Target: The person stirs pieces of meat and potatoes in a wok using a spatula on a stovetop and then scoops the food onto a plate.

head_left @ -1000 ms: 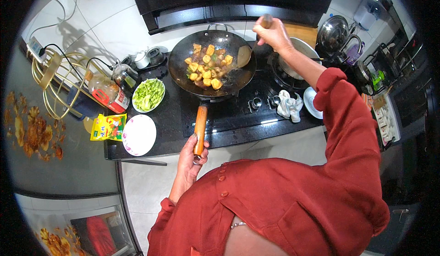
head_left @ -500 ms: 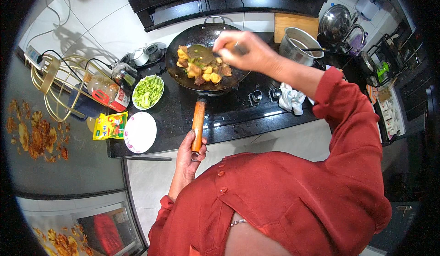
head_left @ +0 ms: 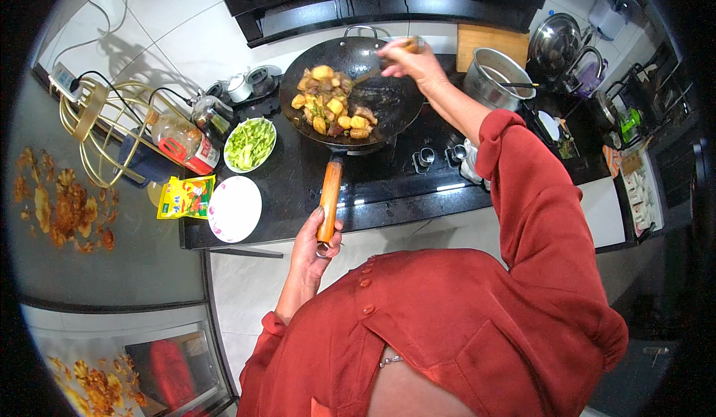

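1. I see the wok [head_left: 401, 104] at 12 o'clock; food chunks [head_left: 333, 102] inside, toward its 8 o'clock.
2. Left hand [head_left: 307, 242] clamped on wooden handle [head_left: 332, 193], wok's 6 o'clock.
3. Right hand [head_left: 409, 66], wok's 2 o'clock, clamped on spatula [head_left: 365, 76]. Hands apart.
4. From wok, 8 o'clock: printed yellow packet [head_left: 186, 198], multicoloured; bottle [head_left: 170, 128], red label [head_left: 205, 154], pale lettering.

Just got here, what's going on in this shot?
Someone in a red shirt is working at a wok. The left hand grips its wooden handle; the right hand holds a utensil that reaches into the food, yellowish and brown chunks heaped mostly toward the wok's left. Left of the wok stand a bowl of cut greens and a white plate.
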`<state>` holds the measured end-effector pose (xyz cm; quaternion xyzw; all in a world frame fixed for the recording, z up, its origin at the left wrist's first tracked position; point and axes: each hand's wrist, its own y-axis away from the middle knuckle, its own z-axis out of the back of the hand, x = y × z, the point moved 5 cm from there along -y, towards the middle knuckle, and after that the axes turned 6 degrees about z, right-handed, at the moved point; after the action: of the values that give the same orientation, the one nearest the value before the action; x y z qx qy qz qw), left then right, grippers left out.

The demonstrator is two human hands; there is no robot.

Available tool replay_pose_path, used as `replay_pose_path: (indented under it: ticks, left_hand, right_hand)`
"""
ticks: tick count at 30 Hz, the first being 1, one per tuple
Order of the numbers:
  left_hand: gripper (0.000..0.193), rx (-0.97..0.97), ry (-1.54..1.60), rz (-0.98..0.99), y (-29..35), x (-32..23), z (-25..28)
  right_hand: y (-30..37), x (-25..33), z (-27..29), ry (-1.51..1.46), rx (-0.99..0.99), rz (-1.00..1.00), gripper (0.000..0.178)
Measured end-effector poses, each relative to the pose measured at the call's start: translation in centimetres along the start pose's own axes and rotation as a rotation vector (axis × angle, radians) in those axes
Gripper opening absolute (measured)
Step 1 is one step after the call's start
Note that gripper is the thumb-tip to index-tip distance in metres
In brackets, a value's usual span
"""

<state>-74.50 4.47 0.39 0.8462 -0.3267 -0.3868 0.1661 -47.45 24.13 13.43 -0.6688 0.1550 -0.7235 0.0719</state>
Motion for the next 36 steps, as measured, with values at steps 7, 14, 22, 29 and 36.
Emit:
replay_pose_path:
  ticks: [7, 14, 22, 29, 36]
  left_hand:
    - [0.024, -0.035, 0.033, -0.012, 0.1, 0.1, 0.2]
    - [0.025, -0.029, 0.031, -0.018, 0.2, 0.2, 0.2]
    - [0.027, -0.024, 0.015, -0.018, -0.1, 0.3, 0.0]
    - [0.028, 0.005, 0.014, -0.029, -0.3, 0.5, 0.4]
    - [0.027, 0.012, 0.033, -0.03, -0.2, 0.4, 0.2]
  right_hand:
    - [6.3, 9.3, -5.5, 0.468, 0.291, 0.773, 0.008]
    - [8.4, 7.7, -3.4, 0.046, 0.094, 0.303, 0.009]
    - [5.8, 3.8, -1.2, 0.436, 0.116, 0.43, 0.01]
    - [0.6, 3.7, -1.8, 0.054, -0.146, 0.162, 0.015]
    - [-0.5, 1.4, -3.7, 0.031, 0.05, 0.059, 0.018]
